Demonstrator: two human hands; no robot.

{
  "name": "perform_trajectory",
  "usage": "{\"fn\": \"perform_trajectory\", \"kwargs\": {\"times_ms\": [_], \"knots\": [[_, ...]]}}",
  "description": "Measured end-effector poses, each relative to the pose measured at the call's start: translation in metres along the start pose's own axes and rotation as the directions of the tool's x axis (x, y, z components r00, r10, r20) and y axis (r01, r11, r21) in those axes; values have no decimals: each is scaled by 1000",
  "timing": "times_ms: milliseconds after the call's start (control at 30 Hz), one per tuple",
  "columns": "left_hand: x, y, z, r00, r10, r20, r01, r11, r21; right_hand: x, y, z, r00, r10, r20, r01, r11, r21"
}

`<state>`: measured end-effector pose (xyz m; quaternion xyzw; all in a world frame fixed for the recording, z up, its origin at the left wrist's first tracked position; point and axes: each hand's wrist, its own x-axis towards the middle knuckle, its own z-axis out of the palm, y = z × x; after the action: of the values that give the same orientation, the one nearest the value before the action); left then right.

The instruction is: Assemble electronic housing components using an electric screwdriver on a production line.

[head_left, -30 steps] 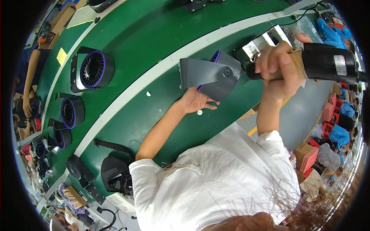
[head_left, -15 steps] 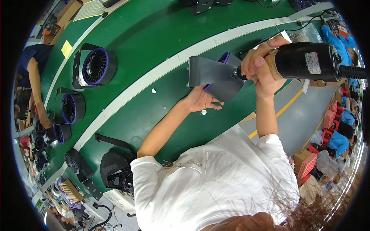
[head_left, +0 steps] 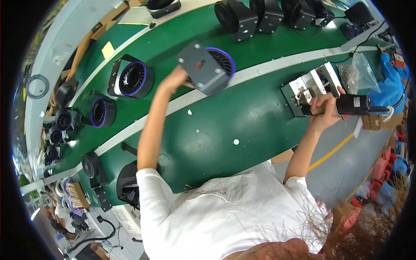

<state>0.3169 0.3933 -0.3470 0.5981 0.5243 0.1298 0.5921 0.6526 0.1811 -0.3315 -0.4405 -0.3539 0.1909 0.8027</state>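
Observation:
A dark grey fan (head_left: pixel 211 81) with a purple ring and a bracket with screws is held over the white rail, away from my body. My left hand (head_left: pixel 175 79) grips it from its left side, the fingers partly hidden behind the bracket. On the right, my right hand (head_left: pixel 326 110) is closed around a black electric screwdriver (head_left: pixel 353 104) lying sideways. Its tip end points left, at the near side of a metal box that looks like a screw feeder (head_left: pixel 318 82). Whether the tip touches the box I cannot tell.
More purple-ringed fans (head_left: pixel 133 79) stand on the green belt at the left, and several dark ones (head_left: pixel 236 19) at the far side. A clear bag of small parts (head_left: pixel 353 73) lies beyond the screwdriver. A black fan part (head_left: pixel 128 184) rests near my left elbow.
My left hand has lifted the fan away from me and leftward, over the rail. My right hand has drawn the screwdriver off the fan, rightward to the metal box.

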Motion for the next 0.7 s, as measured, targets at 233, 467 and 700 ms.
{"fn": "perform_trajectory", "kwargs": {"times_ms": [233,467,700], "knots": [[92,30,-137,725,533,-437,-194,766,613,-6,21,-34,997,51,-54,-45,992,121],[136,119,24,463,882,90,-574,221,789,-8,19,-46,993,73,-92,-73,997,11],[230,89,-60,439,827,351,-771,548,-326,0,2,-47,968,131,-215,-144,988,-46]]}}
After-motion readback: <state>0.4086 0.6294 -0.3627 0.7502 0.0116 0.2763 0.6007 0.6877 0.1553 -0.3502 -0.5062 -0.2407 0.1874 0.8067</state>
